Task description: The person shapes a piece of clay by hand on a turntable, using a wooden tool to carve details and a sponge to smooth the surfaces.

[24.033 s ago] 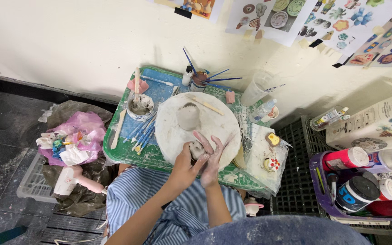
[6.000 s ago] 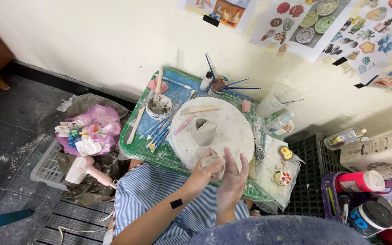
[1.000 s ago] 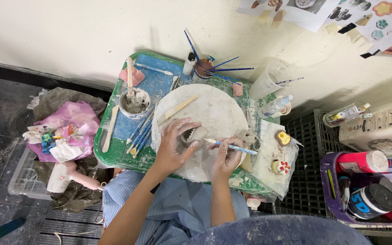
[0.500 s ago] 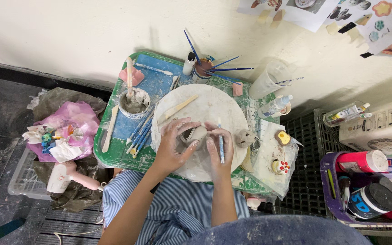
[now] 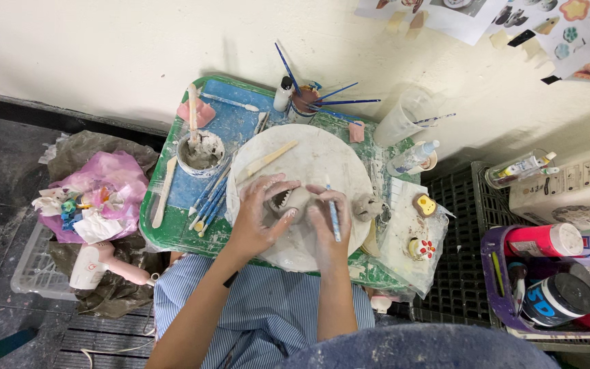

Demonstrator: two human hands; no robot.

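we find bare room on the round board beyond our hands — a wooden stick lies left, a small clay lump crowds the right.

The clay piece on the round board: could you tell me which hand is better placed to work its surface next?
Probably the right hand: it holds the blue-handled tool beside the clay piece, while the left hand cups and steadies it.

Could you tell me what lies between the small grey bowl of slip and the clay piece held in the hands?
In the head view, blue-handled tools lie between the bowl and the clay piece, plus the left hand.
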